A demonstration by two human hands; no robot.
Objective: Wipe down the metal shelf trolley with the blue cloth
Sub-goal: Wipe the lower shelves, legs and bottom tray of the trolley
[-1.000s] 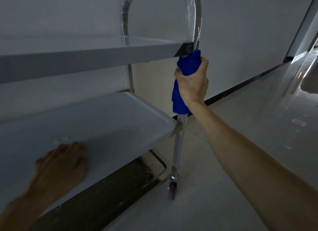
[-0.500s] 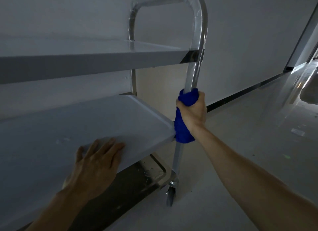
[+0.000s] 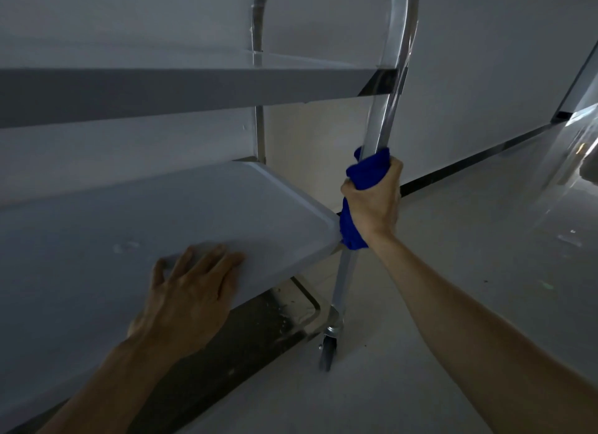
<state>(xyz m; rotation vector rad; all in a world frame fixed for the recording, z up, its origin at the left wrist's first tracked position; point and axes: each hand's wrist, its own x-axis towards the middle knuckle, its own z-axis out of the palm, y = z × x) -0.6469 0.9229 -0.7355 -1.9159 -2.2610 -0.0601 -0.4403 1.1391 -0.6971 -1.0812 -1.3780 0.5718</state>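
The right hand (image 3: pixel 372 203) is closed around the blue cloth (image 3: pixel 367 171), wrapped on the trolley's upright post (image 3: pixel 385 123) at the middle shelf's (image 3: pixel 194 207) corner. The left hand (image 3: pixel 191 291) lies flat, open, empty on that shelf's front edge. Post-wiping looks underway; next, probably slide down past the corner.

Right hand (image 3: pixel 375 203) fisted in tight grip, left hand (image 3: pixel 191 294) flat, fingers spread

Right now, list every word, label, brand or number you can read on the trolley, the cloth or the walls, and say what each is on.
None: no readable text shows.
The metal shelf trolley, the blue cloth in the right hand, and the wall show no lettering.
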